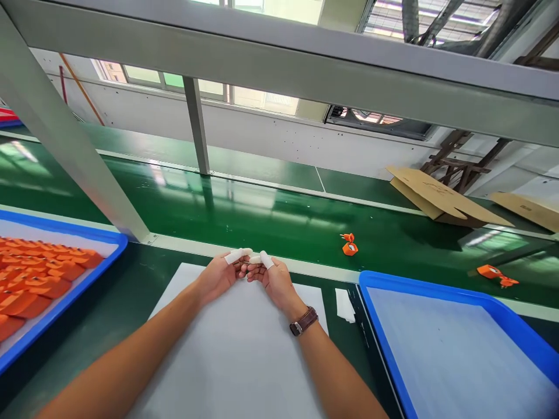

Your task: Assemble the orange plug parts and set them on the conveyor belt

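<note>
My left hand (223, 276) and my right hand (272, 279) meet over the far part of a white sheet (236, 349). White coverings wrap the thumbs and at least one other fingertip. The fingers of both hands are bent and pressed together; a small thin thing may show between them, too small to name. A brown-strapped watch (304, 321) is on my right wrist. At the left, many orange parts (48, 285) lie in rows in a blue-rimmed tray (56, 323).
A blue-rimmed tray (375, 331) lined with white stands at the right. Orange pieces (350, 249) and others (489, 271) lie on the green belt (271, 215) beyond. Grey metal bars (279, 64) cross above. Cardboard (441, 195) rests at the back right.
</note>
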